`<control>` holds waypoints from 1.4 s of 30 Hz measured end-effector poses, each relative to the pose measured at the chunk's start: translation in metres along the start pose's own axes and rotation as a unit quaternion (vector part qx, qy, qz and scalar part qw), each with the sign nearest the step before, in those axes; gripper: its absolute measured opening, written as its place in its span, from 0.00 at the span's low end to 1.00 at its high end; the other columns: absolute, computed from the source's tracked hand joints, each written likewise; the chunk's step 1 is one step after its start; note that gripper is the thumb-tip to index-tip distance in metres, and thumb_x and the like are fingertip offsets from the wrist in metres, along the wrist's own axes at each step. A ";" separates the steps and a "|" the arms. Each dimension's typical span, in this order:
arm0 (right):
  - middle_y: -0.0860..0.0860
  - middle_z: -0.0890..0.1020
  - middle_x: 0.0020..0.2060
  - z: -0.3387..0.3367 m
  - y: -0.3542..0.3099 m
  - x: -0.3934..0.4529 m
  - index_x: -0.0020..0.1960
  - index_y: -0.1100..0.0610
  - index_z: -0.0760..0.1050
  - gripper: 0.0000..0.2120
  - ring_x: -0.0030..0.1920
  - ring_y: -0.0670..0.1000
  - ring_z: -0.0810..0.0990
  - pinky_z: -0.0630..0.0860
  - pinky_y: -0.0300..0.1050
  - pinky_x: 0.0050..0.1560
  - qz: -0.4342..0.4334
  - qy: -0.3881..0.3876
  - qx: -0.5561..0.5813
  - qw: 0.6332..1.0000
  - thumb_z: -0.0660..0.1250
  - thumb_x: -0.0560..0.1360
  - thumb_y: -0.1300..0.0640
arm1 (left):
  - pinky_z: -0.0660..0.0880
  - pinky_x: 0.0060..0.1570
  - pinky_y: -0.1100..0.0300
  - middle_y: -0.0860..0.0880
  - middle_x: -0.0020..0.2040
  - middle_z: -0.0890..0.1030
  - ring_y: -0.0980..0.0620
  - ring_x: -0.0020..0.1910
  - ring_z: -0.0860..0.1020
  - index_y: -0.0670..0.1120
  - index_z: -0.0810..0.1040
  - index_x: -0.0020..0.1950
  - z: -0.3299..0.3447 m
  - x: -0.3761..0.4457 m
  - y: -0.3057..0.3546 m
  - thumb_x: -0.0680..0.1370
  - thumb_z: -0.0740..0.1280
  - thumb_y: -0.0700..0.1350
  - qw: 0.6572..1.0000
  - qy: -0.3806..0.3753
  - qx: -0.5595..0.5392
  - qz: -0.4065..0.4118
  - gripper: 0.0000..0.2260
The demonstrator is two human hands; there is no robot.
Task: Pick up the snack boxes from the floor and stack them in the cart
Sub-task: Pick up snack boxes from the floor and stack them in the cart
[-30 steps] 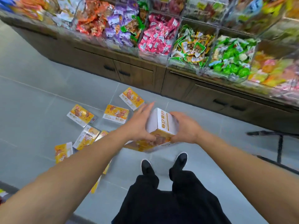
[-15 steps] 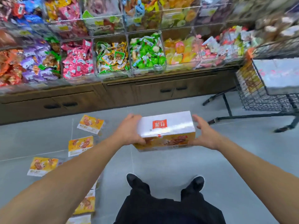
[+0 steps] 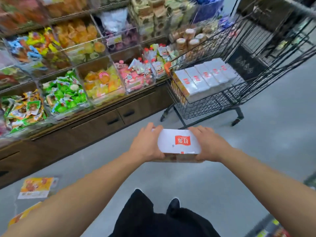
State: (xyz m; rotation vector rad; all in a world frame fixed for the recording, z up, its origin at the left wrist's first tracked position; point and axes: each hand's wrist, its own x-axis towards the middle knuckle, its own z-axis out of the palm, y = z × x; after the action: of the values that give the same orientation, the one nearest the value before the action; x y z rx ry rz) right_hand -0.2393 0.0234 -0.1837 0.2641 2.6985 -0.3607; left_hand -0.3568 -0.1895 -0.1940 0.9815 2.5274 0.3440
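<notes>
A white rectangular cardboard snack box with a red logo on top and an orange printed front face [image 3: 179, 144] is held level at frame centre, above the grey tiled floor [image 3: 256, 151]. Its left end is gripped by the left hand [image 3: 145, 146], fingers curled over the far top edge, thumb tucked at the near lower corner. Its right end is gripped by the right hand [image 3: 211, 145] in the same way, fingers wrapped over the top, thumb under the near edge. Both forearms are seen extended from the bottom corners.

A black wire shopping cart [image 3: 230, 93] is seen at 1 o'clock from the held box, well apart from it. Inside its basket a row of matching white boxes with red logos [image 3: 203, 79] is laid side by side, packed against the cart's left end.

At 8 o'clock, near the left forearm, an orange-and-white snack box lying flat on the floor [image 3: 35, 187] is seen; a second orange box [image 3: 25, 213] is partly hidden by the arm below it.

From 9 to 12 o'clock, clear plastic bins of coloured wrapped sweets [image 3: 68, 93] are set over a brown wooden cabinet with black handles [image 3: 119, 117]. Black trousers and a black shoe [image 3: 173, 205] are visible at 6 o'clock. Edges are blurred.
</notes>
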 end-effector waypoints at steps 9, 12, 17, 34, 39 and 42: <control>0.47 0.67 0.70 -0.121 0.141 0.089 0.76 0.48 0.54 0.46 0.69 0.54 0.64 0.72 0.57 0.64 0.048 0.057 -0.042 0.996 0.73 0.64 0.42 | 0.78 0.50 0.46 0.52 0.58 0.67 0.47 0.56 0.73 0.60 0.65 0.63 -0.049 0.194 0.076 0.57 0.74 0.65 0.997 0.041 -0.040 0.046 0.38; 0.48 0.66 0.72 -0.163 0.177 0.135 0.77 0.48 0.54 0.47 0.71 0.55 0.64 0.70 0.57 0.67 0.059 0.060 -0.050 0.995 0.72 0.64 0.41 | 0.78 0.49 0.44 0.51 0.58 0.67 0.45 0.56 0.73 0.58 0.66 0.64 -0.071 0.264 0.087 0.55 0.73 0.63 0.996 0.041 -0.058 0.051 0.39; 0.49 0.64 0.75 -0.217 0.228 0.195 0.79 0.50 0.53 0.49 0.73 0.55 0.62 0.66 0.56 0.71 0.064 0.060 -0.043 0.995 0.71 0.64 0.40 | 0.76 0.55 0.44 0.49 0.63 0.66 0.43 0.61 0.71 0.53 0.62 0.72 -0.102 0.359 0.105 0.55 0.71 0.68 0.997 0.021 -0.049 0.063 0.49; 0.47 0.66 0.72 -0.212 0.502 0.338 0.76 0.47 0.55 0.49 0.70 0.53 0.62 0.64 0.53 0.71 -0.082 -0.081 -0.025 0.993 0.74 0.62 0.36 | 0.71 0.62 0.49 0.48 0.71 0.61 0.45 0.66 0.70 0.50 0.56 0.77 -0.002 0.531 0.253 0.66 0.75 0.57 0.980 -0.092 -0.139 -0.111 0.45; 0.51 0.67 0.70 -0.180 0.555 0.354 0.75 0.52 0.58 0.46 0.69 0.55 0.62 0.60 0.50 0.73 -0.127 -0.124 0.003 0.984 0.72 0.64 0.36 | 0.72 0.61 0.50 0.47 0.69 0.62 0.46 0.65 0.72 0.49 0.57 0.77 0.038 0.552 0.288 0.68 0.75 0.53 0.966 -0.109 -0.168 -0.164 0.43; 0.52 0.66 0.71 -0.158 0.582 0.370 0.76 0.53 0.56 0.47 0.68 0.54 0.60 0.60 0.50 0.73 -0.135 -0.162 -0.005 0.977 0.74 0.64 0.40 | 0.73 0.60 0.48 0.47 0.68 0.62 0.46 0.64 0.72 0.49 0.59 0.75 0.061 0.572 0.298 0.68 0.75 0.55 0.957 -0.138 -0.169 -0.189 0.41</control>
State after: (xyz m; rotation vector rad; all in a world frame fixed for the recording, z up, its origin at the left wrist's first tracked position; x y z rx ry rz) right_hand -0.4938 0.6691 -0.3203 -0.1561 2.4115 -0.4270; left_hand -0.5374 0.4237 -0.2993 0.3738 2.2349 0.4657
